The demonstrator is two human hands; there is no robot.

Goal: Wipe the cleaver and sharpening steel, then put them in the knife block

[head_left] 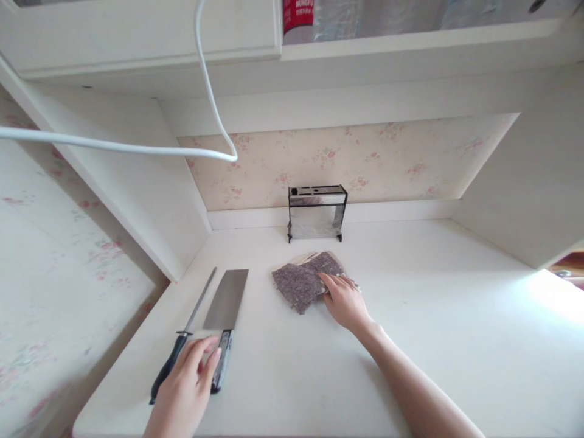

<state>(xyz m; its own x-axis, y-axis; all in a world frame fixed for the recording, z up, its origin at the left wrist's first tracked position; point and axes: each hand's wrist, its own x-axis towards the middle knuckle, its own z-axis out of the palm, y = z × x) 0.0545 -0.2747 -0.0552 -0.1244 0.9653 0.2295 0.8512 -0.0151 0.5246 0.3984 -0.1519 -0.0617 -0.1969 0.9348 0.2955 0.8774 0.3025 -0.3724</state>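
Observation:
A crumpled greyish-purple cloth (298,286) with a pale underside lies on the counter. My right hand (344,298) grips its right edge, the fingertips partly hidden by the folds. On the left, my left hand (194,368) hovers beside the black handle of a cleaver (228,298), its fingers bent and slightly apart with nothing visible between them. The cleaver lies flat, its blade pointing away from me. Just left of it is a sharpening steel (199,301), whose black handle runs partly behind my left hand.
A knife block (317,198) with clear sides and a black frame stands at the back of the white counter (283,383). A white cable (137,148) hangs across the upper left. Overhead is a shelf (410,36) with a red-labelled package (298,13). Side panels flank the counter.

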